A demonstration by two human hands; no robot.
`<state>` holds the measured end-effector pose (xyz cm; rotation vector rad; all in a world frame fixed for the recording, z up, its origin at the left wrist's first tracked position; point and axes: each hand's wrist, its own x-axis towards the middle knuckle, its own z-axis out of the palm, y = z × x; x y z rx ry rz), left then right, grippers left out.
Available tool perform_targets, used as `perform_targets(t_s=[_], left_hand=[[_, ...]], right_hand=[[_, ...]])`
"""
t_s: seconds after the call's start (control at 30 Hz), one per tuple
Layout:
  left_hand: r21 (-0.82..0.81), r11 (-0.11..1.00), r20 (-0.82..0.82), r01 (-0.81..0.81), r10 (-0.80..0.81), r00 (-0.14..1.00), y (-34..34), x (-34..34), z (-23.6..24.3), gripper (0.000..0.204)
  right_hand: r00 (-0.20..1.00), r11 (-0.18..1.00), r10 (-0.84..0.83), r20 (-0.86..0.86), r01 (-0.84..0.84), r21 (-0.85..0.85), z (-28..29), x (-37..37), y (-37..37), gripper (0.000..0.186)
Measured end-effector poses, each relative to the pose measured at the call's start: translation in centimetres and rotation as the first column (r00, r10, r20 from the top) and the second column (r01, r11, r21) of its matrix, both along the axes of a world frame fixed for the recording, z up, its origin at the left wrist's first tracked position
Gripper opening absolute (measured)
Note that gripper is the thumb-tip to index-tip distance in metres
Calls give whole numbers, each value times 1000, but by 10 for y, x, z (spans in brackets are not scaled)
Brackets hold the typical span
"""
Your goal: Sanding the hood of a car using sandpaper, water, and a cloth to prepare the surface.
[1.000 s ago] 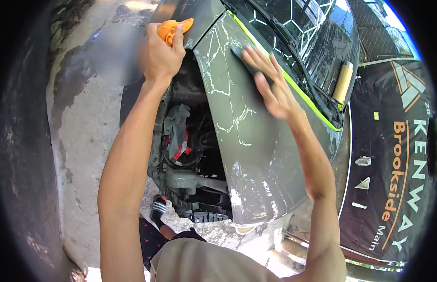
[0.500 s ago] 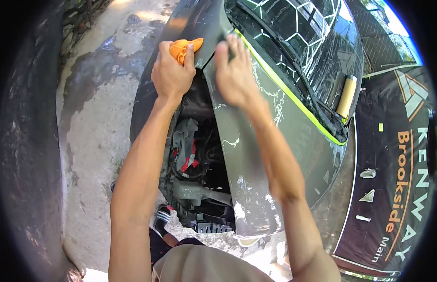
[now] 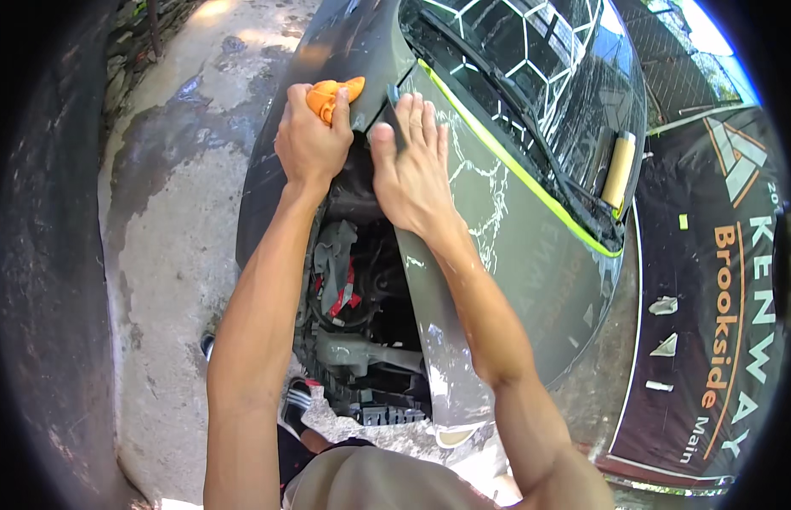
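Observation:
My left hand (image 3: 313,136) is closed round a bunched orange cloth (image 3: 331,98), its fist over the front fender (image 3: 327,51) of a dull grey car. To its right, my right hand (image 3: 415,166) lies with fingers extended on the hood (image 3: 497,263), by its corner near the windshield. A thin dark grey sheet (image 3: 397,115) shows between the thumb and forefinger and past the fingertips; the rest is hidden under the hand. White streaks and pale patches mark the hood. Bright yellow-green tape (image 3: 514,157) runs along its windshield edge.
Between fender and hood is an open gap showing the engine bay (image 3: 370,306), with a grey rag (image 3: 334,255) in it. A cardboard-coloured roll (image 3: 618,170) rests at the windshield's base beside the wiper (image 3: 514,85). Concrete ground (image 3: 174,255) lies left; a dark banner (image 3: 684,340) hangs right.
My right hand has moved slightly left and towards me on the hood, nearer the gap, and the dark sheet shows more clearly. My left hand keeps its grip on the orange cloth.

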<state>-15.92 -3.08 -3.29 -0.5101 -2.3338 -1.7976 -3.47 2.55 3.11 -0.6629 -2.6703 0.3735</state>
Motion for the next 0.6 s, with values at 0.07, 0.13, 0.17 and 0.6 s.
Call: perform_targets(t_s=[0.07, 0.13, 0.17, 0.6], left_hand=[[12, 1000, -39, 8, -7, 999, 7, 9, 0, 44], [27, 999, -29, 20, -19, 999, 7, 11, -1, 43], [39, 999, -39, 2, 0, 999, 4, 4, -2, 43], [21, 1000, -10, -2, 2, 1000, 6, 5, -1, 42]], right_hand=[[999, 999, -33, -2, 33, 5, 12, -5, 13, 79], [995, 996, -93, -21, 93, 13, 22, -27, 25, 76], [995, 995, -95, -10, 95, -9, 12, -14, 12, 75], [983, 983, -181, 4, 181, 11, 9, 18, -6, 73]])
